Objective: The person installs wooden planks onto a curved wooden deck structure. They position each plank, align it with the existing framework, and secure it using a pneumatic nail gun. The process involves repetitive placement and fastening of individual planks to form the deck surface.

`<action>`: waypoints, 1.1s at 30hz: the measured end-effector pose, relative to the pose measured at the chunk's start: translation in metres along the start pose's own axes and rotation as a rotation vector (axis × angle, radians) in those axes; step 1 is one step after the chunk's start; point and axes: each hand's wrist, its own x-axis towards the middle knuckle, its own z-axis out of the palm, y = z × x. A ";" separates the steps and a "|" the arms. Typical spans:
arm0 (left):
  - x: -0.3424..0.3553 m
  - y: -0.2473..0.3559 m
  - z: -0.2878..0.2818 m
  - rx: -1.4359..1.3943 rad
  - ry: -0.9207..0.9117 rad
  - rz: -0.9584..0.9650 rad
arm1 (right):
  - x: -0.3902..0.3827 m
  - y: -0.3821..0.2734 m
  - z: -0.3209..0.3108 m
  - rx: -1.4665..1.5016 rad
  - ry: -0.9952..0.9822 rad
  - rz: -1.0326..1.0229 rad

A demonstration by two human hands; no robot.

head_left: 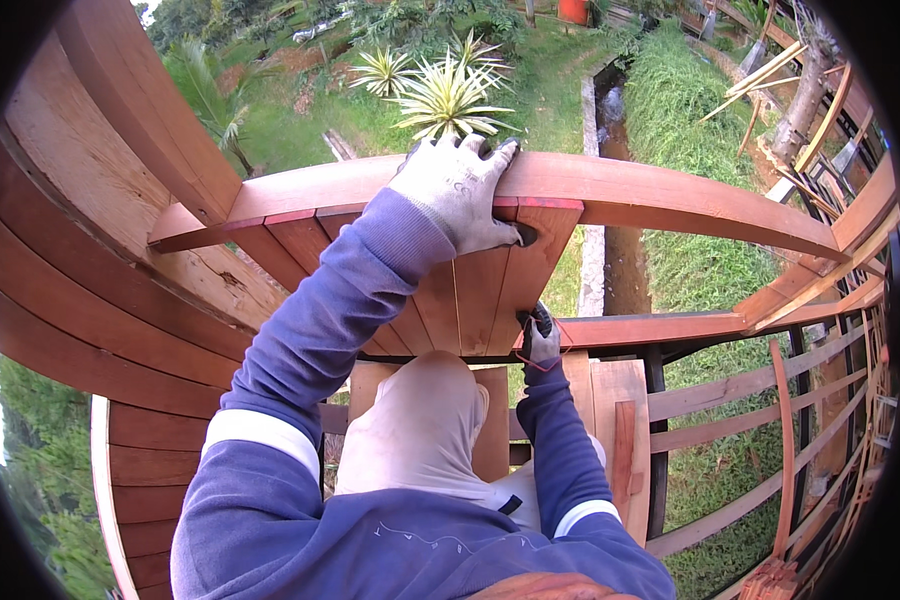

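My left hand (455, 190), in a pale glove with dark fingertips, grips the upper reddish wooden rail (660, 188). Its fingers curl over the rail's far edge, and its thumb lies over the top of the end plank (535, 265). Several planks (435, 305) stand side by side below this rail. Lower down, my right hand (542, 340), also gloved, is closed by the end plank's bottom corner, at the lower rail (660, 328). A thin red string (568, 338) loops about it. What its fingers hold, if anything, is hidden.
Thick timber beams (130, 100) rise on the left above curved boards (100, 290). My knee (420, 400) is just under the planks. Loose boards (620, 440) lie at my right beside slatted railing (730, 395). Beyond are spiky plants (450, 95) and a water channel (625, 250).
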 end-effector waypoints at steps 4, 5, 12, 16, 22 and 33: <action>-0.002 -0.001 -0.002 0.011 -0.005 -0.001 | -0.002 -0.006 0.006 0.053 -0.003 0.016; -0.002 -0.001 -0.002 0.013 -0.007 0.000 | -0.001 -0.007 0.006 0.061 -0.012 0.005; 0.000 0.001 -0.005 -0.015 -0.047 -0.014 | -0.002 -0.007 0.004 0.046 -0.016 0.018; 0.000 0.002 -0.005 -0.011 -0.039 -0.016 | -0.003 -0.008 0.003 0.073 -0.020 0.032; -0.002 -0.001 0.001 0.007 0.014 0.000 | -0.003 -0.012 0.008 0.105 0.002 0.030; 0.004 0.005 0.007 -0.002 0.043 0.000 | -0.014 -0.026 -0.016 0.142 0.050 -0.026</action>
